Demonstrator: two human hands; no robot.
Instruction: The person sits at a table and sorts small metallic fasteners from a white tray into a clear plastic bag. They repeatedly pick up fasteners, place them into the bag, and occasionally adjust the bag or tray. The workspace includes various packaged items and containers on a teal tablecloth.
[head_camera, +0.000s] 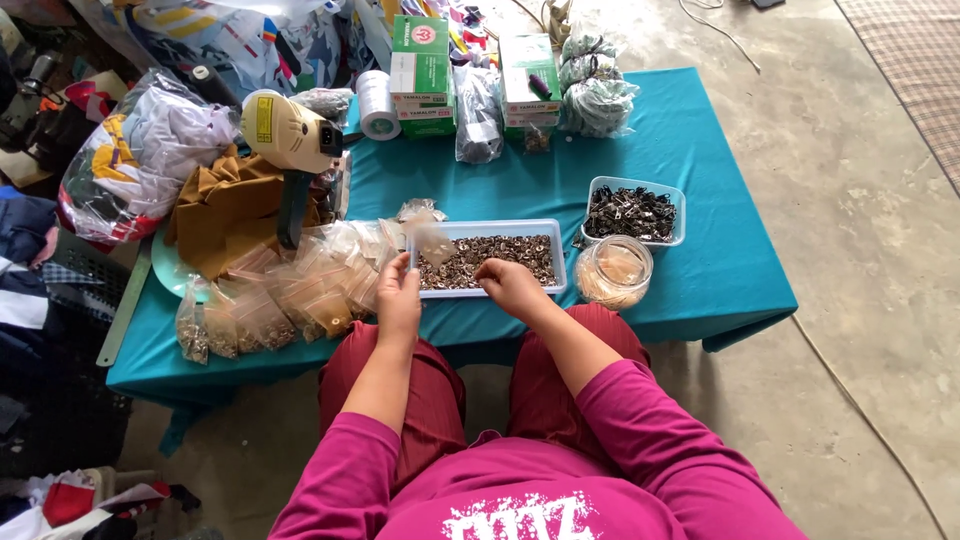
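Left hand (399, 300) at frame centre, fingers pinching small clear plastic bag (428, 236), held upright over left end of white tray (556, 258). Right hand (512, 285) at tray's near rim, fingers curled together over small metal pieces (490, 255); exact pinch cannot tell. Filled bags (290, 295) piled left on teal cloth (700, 280). Glass jar (614, 272) right of tray.

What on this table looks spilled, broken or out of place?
Nothing stands out. The left hand holds up a small clear bag, and the right hand rests at the tray of small metal pieces. The filled bags lie in a loose pile, none visibly burst.
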